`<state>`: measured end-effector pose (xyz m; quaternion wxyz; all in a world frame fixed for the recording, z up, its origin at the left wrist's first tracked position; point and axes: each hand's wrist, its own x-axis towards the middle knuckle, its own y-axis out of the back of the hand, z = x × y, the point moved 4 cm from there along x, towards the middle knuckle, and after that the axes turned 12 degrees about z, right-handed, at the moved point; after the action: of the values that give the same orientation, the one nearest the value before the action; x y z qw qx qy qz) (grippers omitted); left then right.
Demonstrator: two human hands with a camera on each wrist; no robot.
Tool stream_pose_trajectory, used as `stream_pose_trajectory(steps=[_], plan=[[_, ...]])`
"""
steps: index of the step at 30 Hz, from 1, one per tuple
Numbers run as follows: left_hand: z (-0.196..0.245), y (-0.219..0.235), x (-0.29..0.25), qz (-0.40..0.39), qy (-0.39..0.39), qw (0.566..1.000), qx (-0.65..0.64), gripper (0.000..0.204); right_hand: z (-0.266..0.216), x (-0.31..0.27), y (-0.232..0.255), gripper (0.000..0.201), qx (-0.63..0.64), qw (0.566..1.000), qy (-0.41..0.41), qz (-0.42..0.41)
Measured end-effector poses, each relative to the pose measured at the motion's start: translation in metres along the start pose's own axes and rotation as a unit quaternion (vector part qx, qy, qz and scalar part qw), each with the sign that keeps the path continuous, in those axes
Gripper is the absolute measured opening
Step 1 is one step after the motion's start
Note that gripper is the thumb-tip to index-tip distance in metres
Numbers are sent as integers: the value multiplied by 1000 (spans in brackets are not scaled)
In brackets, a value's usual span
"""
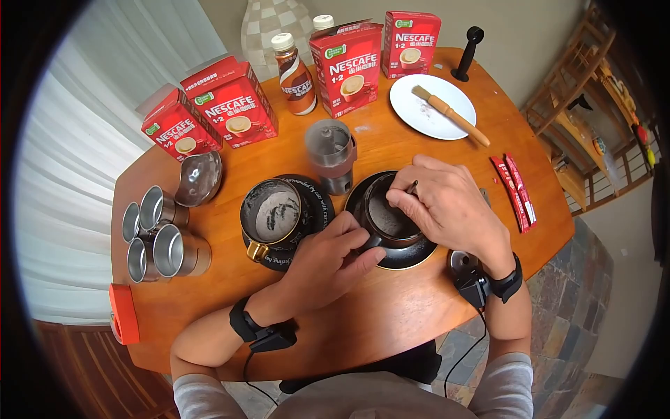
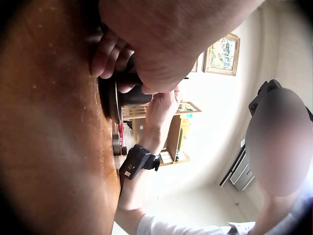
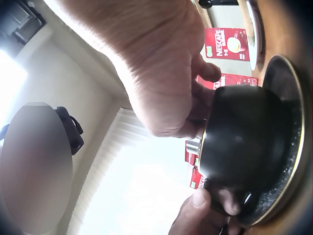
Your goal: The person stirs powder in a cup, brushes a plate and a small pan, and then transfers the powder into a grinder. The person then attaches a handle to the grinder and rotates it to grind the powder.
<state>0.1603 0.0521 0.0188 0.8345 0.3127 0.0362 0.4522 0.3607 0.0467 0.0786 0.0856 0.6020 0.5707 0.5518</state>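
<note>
The left hand (image 1: 328,262) pinches the dark looped handle of a round black cup with a thin gold rim (image 3: 239,137), its thumb on the near side and its fingers bent round. That cup stands upright on a black saucer edged in gold (image 1: 401,260), which lies on the orange-brown wooden tabletop (image 1: 391,307). The right hand (image 1: 450,206) is above the cup's mouth, thumb and fingers closed on a thin dark utensil (image 1: 414,187) whose lower end is hidden; a greyish surface shows inside the cup.

Just left of this, another black cup with a gold handle (image 1: 249,213) sits on a black saucer printed with white lettering (image 1: 317,202). Behind and between the 2 cups stands a grey see-through cylinder with a brown band (image 1: 329,150).

Further left are 4 small steel cups (image 1: 174,251) and a clear glass bowl (image 1: 199,180). At the back stand 4 red Nescafe cartons (image 1: 349,70) and a brown bottle with a white cap (image 1: 296,80). To the right, a wooden-handled brush (image 1: 447,110) lies across a round white plate (image 1: 412,122), with 2 slim red sachets (image 1: 515,192) nearer the person.
</note>
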Motion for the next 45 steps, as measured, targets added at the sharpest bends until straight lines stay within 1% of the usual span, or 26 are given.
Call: stream_pose_trajectory(steps=[3, 6, 9, 13, 15, 19, 21, 24, 27, 30, 33, 36, 42, 45], plan=[[0, 0, 0, -2, 3, 1000, 1, 26, -1, 2, -2, 20, -16, 1000, 15, 21], [0, 0, 0, -2, 1, 1000, 3, 26, -5, 1, 2, 20, -32, 999, -4, 9], [0, 0, 0, -5, 6, 1000, 3, 26, -2, 0, 0, 19, -12, 1000, -7, 2], [1, 0, 1, -5, 10, 1000, 2, 26, 0, 1, -3, 20, -10, 1000, -5, 16], [0, 0, 0, -1, 4, 1000, 1, 26, 0, 0, -2, 20, -15, 1000, -17, 9], [0, -1, 1, 27, -27, 999, 5, 28, 2, 0, -6, 20, 3, 999, 1, 35], [0, -1, 1, 31, -24, 999, -2, 28, 0, 1, -7, 20, 6, 999, 12, 43], [0, -2, 1, 37, -26, 999, -11, 28, 2, -1, -6, 20, 2, 1000, -14, 13], [-1, -2, 0, 37, -29, 999, -9, 28, -1, 1, -6, 20, 19, 999, 7, 33], [1, -1, 1, 39, -36, 999, -4, 28, -1, 0, -6, 20, 19, 999, 10, 38], [3, -1, 1, 40, -29, 999, -2, 28, 1, -1, -6, 21, 29, 999, -4, 39], [2, -1, 1, 35, -26, 999, -2, 28, 3, 0, -7, 22, 29, 999, 4, 36], [1, -1, 1, 32, -24, 999, 0, 29, 3, 0, -8, 24, 38, 998, -10, 39], [2, -1, 1, 34, -25, 999, 1, 29, 5, -1, -8, 25, 44, 999, -21, 13]])
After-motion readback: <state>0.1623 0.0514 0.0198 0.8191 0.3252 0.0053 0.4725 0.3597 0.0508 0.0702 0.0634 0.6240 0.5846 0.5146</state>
